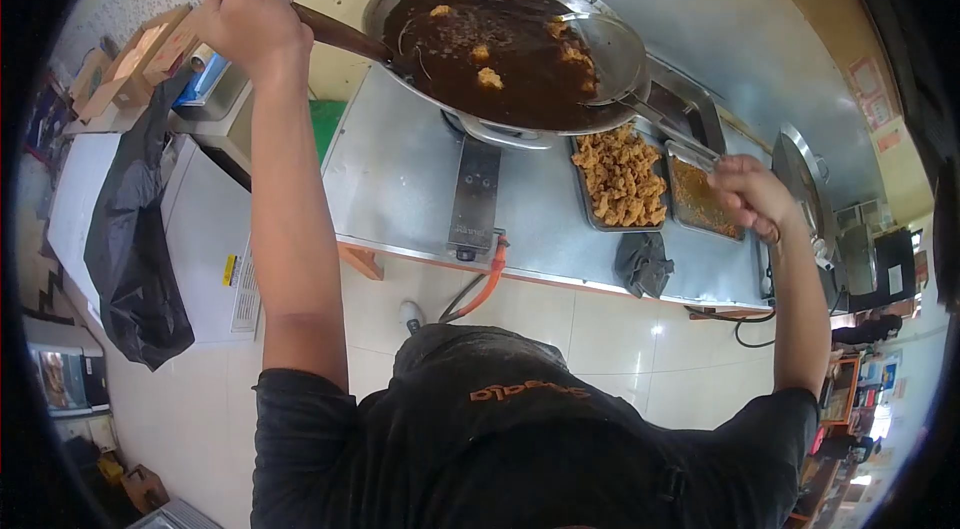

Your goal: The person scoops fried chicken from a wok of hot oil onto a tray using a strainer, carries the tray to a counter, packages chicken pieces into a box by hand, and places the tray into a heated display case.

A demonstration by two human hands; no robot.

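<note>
My left hand (pixel 255 24) is closed around the long brown handle (pixel 345 33) of a utensil whose far end is in the dark oil of a wide wok (pixel 440 109). Several fried pieces (pixel 489 78) float in the oil. At the wok's right side lies a round strainer (pixel 612 54), with some pieces at its left edge. My right hand (pixel 752 191) grips the strainer's metal handle (pixel 690 141). Below the wok, a tray of fried pieces (pixel 620 177) sits beside a tray with brown crumbs (pixel 700 199), just left of my right hand.
The wok stands over a gas burner (pixel 475 194) on a metal table (pixel 390 149); an orange hose (pixel 490 284) hangs from its front. A crumpled dark bag (pixel 643 264) lies at the table's edge. Another pan (pixel 795 164) is at right, a black plastic bag (pixel 140 249) at left.
</note>
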